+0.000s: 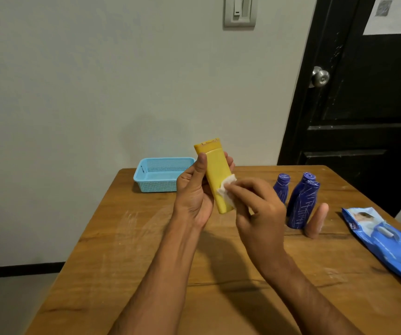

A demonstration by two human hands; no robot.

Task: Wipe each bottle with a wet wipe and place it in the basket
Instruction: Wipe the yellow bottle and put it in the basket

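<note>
Here the left hand point(195, 189) grips a yellow bottle point(215, 175) above the wooden tabletop point(131, 250), thumb laid along the bottle's near edge and fingertips showing round its far side. The bottle is held cap end up, tilted a little to the left, its flat cap the darker yellow part at the top. The right hand point(255, 209) pinches a white wet wipe point(227, 192) with curled fingers and presses it against the lower right face of the bottle.

The light blue basket point(163, 175) sits at the far left corner of the tabletop, just behind the left hand in the view and hanging slightly over the edge; what shows of its mesh interior holds nothing. To the right of the hands stand three dark blue bottles point(299, 204), upright and scribbled with pale lines: one alone point(282, 187) nearer the hands, and two overlapping each other in the view (whether they touch I cannot tell). Just beside the nearest of them stands a slim, pale pink bottle point(317, 221) with a rounded top. Further right, near the tabletop's edge, lies a blue pack of wet wipes point(387, 240), flat and running out of the view.

Behind the tabletop are a pale wall with a light switch point(240, 10) and a dark door point(363, 93) with a metal knob point(320, 77).
</note>
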